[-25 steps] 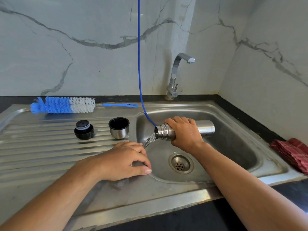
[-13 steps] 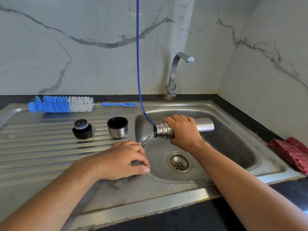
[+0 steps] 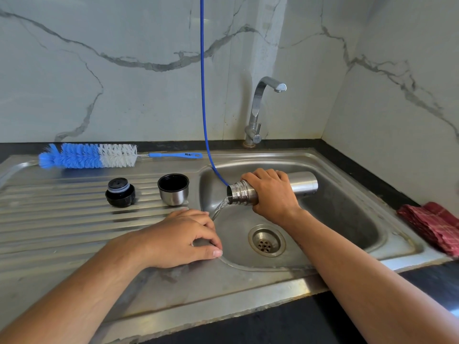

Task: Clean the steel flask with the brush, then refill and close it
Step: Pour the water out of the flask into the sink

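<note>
My right hand (image 3: 272,194) grips the steel flask (image 3: 301,182) around its middle, holding it almost level over the sink basin (image 3: 347,219) with its open mouth to the left. Water runs out of the mouth into the basin. My left hand (image 3: 181,238) rests on the sink's rim at the basin's left edge, fingers loosely curled, holding nothing. On the ribbed drainboard (image 3: 49,219) stand the black stopper (image 3: 120,192) and the steel cap cup (image 3: 173,189), open side up. The blue and white bottle brush (image 3: 87,156) lies behind them.
A chrome tap (image 3: 258,112) stands behind the basin, no water coming from it. A thin blue hose (image 3: 203,83) hangs from above down to the flask's mouth. A folded red cloth (image 3: 432,225) lies on the counter at the right. The drain (image 3: 266,241) sits mid-basin.
Water keeps running from the flask. Both hands and the flask hold nearly the same pose; only the view has shifted slightly.
</note>
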`<state>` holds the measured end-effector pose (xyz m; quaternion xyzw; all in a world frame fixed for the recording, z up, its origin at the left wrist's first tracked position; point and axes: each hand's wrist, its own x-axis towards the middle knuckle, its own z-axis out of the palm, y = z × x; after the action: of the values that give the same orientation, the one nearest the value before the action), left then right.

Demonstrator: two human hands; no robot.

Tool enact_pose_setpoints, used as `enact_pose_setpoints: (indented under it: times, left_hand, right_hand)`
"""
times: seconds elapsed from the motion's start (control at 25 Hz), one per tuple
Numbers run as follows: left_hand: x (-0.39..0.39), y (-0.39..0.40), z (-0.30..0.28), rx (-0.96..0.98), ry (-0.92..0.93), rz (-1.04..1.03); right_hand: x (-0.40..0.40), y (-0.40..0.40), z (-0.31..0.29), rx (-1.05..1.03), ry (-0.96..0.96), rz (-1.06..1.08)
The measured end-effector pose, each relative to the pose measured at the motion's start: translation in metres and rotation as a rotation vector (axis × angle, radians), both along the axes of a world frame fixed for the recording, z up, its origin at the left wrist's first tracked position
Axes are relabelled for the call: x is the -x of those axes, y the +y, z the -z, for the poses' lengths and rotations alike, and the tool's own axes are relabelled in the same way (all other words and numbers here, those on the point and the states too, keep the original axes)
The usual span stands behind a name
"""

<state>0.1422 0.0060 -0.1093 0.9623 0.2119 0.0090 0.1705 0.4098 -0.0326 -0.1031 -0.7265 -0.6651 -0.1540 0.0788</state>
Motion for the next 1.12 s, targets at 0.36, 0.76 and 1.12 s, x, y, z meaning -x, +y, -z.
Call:
enact_pose_setpoints:
  times: [0.36,0.76,1.12]
  left_hand:
    - [-0.0007,-0.0022,-0.0021,-0.008,0.017,-0.004]
    - [-0.0010,-0.0013,-0.0014,-0.001,0.016,-0.006]
    - [-0.0015,-0.0015,-0.0021,-0.007,0.024,-0.007]
  right_hand:
    - [0.0013,0.0000,-0.0002,-0.026,-0.018,-0.005]
    - [0.0014,0.0004,0.0000,-0.049,-0.040,-0.013]
    - [0.0026,0.0003,-0.0015,-0.068,-0.058,-0.017]
